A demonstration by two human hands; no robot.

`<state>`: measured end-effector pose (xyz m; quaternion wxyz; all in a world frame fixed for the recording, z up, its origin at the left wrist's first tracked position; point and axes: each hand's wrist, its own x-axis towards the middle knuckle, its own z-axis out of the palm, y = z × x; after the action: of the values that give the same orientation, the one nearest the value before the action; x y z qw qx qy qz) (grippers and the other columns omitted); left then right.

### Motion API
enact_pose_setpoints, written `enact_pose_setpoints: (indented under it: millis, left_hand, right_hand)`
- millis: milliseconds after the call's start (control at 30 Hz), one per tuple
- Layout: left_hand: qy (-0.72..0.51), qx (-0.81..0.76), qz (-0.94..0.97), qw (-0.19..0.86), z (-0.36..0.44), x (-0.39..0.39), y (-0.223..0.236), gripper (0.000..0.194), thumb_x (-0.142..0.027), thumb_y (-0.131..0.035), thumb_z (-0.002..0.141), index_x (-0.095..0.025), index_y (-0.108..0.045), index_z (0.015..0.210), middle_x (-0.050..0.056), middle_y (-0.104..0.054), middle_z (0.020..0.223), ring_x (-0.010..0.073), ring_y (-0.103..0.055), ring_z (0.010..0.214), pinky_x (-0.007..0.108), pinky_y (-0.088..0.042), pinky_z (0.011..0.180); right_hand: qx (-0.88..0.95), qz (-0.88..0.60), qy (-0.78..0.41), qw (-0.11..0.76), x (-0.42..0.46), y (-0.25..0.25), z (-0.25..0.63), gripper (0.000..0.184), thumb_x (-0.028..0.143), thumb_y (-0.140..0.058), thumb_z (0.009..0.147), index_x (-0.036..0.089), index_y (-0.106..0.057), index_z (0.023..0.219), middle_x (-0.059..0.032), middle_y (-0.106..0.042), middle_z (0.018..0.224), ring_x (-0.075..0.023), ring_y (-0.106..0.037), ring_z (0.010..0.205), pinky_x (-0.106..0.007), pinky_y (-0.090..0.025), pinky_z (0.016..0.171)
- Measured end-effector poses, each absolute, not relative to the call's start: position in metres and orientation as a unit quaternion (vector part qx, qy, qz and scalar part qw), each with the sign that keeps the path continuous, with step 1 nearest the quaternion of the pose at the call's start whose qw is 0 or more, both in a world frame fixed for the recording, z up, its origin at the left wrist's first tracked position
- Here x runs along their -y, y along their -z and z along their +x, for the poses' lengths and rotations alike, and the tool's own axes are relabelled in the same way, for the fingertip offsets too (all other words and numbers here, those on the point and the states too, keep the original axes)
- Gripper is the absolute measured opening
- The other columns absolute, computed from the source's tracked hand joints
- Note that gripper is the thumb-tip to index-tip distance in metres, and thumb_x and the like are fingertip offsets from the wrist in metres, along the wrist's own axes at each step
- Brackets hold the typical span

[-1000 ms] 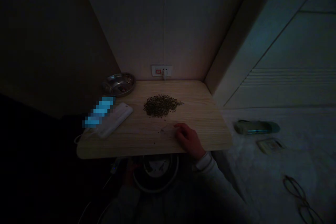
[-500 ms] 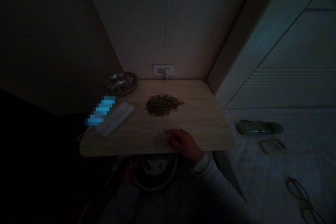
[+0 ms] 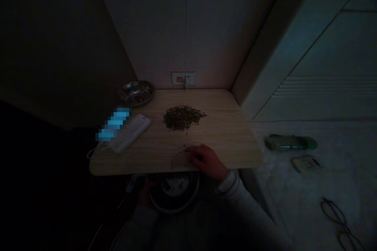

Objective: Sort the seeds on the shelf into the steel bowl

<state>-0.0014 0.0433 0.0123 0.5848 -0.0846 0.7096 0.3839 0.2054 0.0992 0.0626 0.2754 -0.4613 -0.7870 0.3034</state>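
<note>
Clear plastic sheet [image 3: 179,159]: a thin, rounded piece, apparently a scraper, lying just left of the right fingers [image 3: 192,150], close to the front edge of the wood-grain counter [image 3: 232,129].
Right hand [image 3: 211,162]: fingers curled and pinching the right end of the sheet.
Left hand [image 3: 145,192]: below and left of the right fingers, at the side of a round basin [image 3: 172,204]; too dark to tell how its fingers are closed.
Dark granules [image 3: 182,118]: a loose heap beyond the right fingers, well apart from them; a few strays lie just past the fingertips, and one sits by the sheet's left edge.
Steel bowl [image 3: 137,93] and white power strip [image 3: 132,133]: left of the right fingers, the bowl farther off.
Handling, sheet: probably light, slick and springy; best held at the right end, thumb against fingers, leaving the left edge free.
Handling, granules: probably hard, light and quick to roll; better gathered with an edge than picked singly.
Change over one second: sheet and right fingers lie nearer the front edge, the leftmost stray with them; the heap looks unaltered.
</note>
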Motion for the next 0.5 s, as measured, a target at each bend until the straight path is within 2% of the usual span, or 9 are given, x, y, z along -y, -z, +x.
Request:
enact_pose_setpoints:
  millis: [200,333,500]
  left_hand:
    - [-0.413,-0.724,-0.055,0.550,0.004,-0.043,-0.025,0.038,0.004,-0.041,0.062,-0.018,-0.049,0.031,0.001,-0.051,0.035,0.0139,-0.051,0.041,0.031,-0.045,0.069]
    - [-0.397,-0.704,-0.085,0.583,0.006,-0.045,-0.028,0.035,0.001,-0.043,0.061,-0.019,-0.049,0.033,0.003,-0.052,0.036,0.0181,-0.056,0.048,0.034,-0.045,0.068]
    - [-0.429,-0.699,-0.092,0.565,0.004,-0.045,-0.018,0.035,0.002,-0.042,0.059,-0.019,-0.048,0.031,0.002,-0.051,0.036,0.0180,-0.057,0.052,0.032,-0.044,0.072]
  right_hand:
    - [0.794,-0.449,-0.313,0.265,-0.099,-0.066,0.205,0.029,0.020,-0.050,0.074,0.021,-0.058,0.101,-0.0013,-0.063,0.076,-0.0130,-0.051,0.067,-0.026,-0.036,0.069]
    - [0.800,-0.445,-0.312,0.255,-0.100,-0.068,0.205,0.030,0.019,-0.050,0.074,0.021,-0.058,0.103,-0.0007,-0.063,0.072,-0.0137,-0.051,0.067,-0.027,-0.035,0.070]
    - [0.795,-0.448,-0.312,0.263,-0.099,-0.066,0.205,0.028,0.020,-0.050,0.074,0.021,-0.059,0.101,-0.0006,-0.063,0.072,-0.0132,-0.051,0.065,-0.026,-0.036,0.069]
